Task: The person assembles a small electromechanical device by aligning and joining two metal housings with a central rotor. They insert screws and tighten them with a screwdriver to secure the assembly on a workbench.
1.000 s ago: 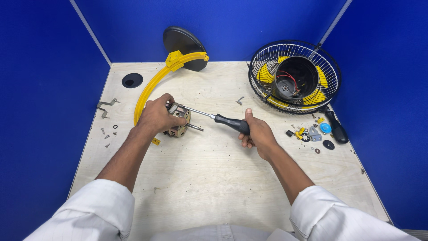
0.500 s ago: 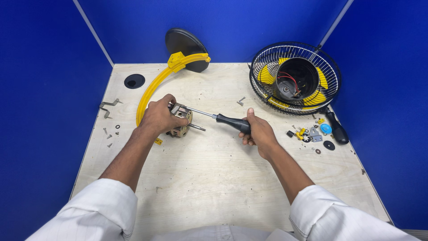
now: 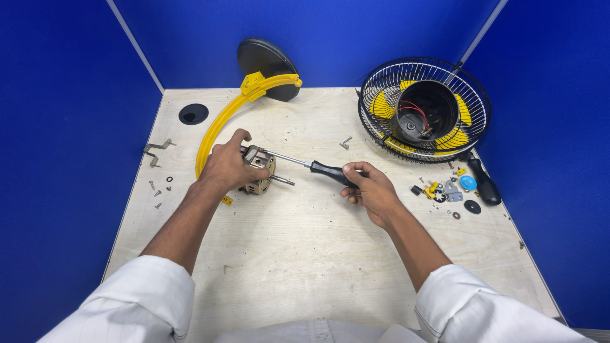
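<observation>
My left hand (image 3: 230,166) grips a small electric motor (image 3: 259,173) with copper windings, resting on the plywood table (image 3: 305,254). My right hand (image 3: 372,189) holds the black handle of a screwdriver (image 3: 327,171). Its metal shaft runs left and its tip touches the top of the motor. A thin shaft sticks out of the motor toward the right.
A yellow curved bracket (image 3: 219,124) joined to a black round base (image 3: 267,60) lies behind my left hand. At the back right sits a black wire fan cage (image 3: 424,111) with yellow blades. Small screws and parts (image 3: 445,190), a second screwdriver (image 3: 484,185), a metal clip (image 3: 155,149).
Both hands hold the same grip on the motor and the screwdriver. Only the camera view shifted slightly.
</observation>
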